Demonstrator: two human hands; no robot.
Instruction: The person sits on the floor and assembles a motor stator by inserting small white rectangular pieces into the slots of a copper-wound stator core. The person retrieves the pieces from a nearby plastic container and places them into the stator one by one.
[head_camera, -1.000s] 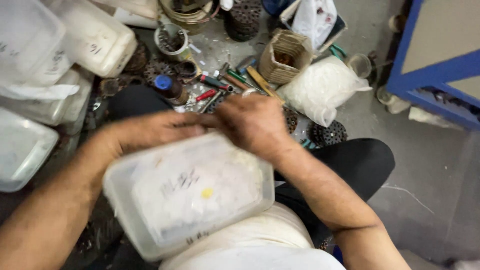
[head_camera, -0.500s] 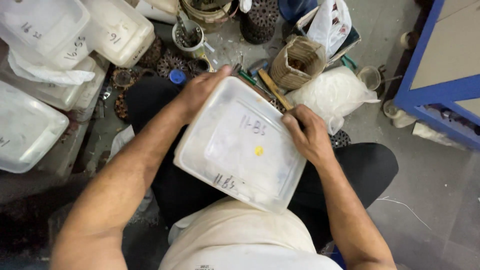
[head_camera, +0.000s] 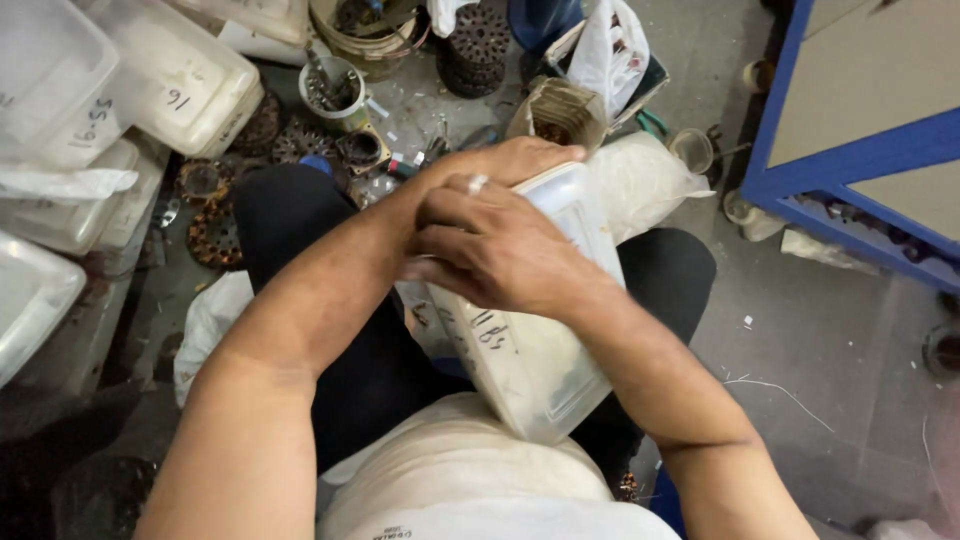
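While sitting on the floor (head_camera: 820, 340) with dark-trousered legs stretched out, the person is holding a translucent white plastic box (head_camera: 540, 350) tilted on edge over the lap, its far end pointing toward the clutter ahead. The right hand (head_camera: 500, 250), wearing a ring, is lying across the box's upper side with its grip clenched on the rim. The left hand (head_camera: 490, 165) is reaching over the far top corner, fingers curled round the edge there, so both hands are grasping the same box. Just beyond it a milky plastic bag (head_camera: 640, 180) is resting on the floor, touching the right knee. Stacked lidded tubs (head_camera: 150, 80) are standing to the left, and a blue metal frame (head_camera: 850, 170) is rising at the right.
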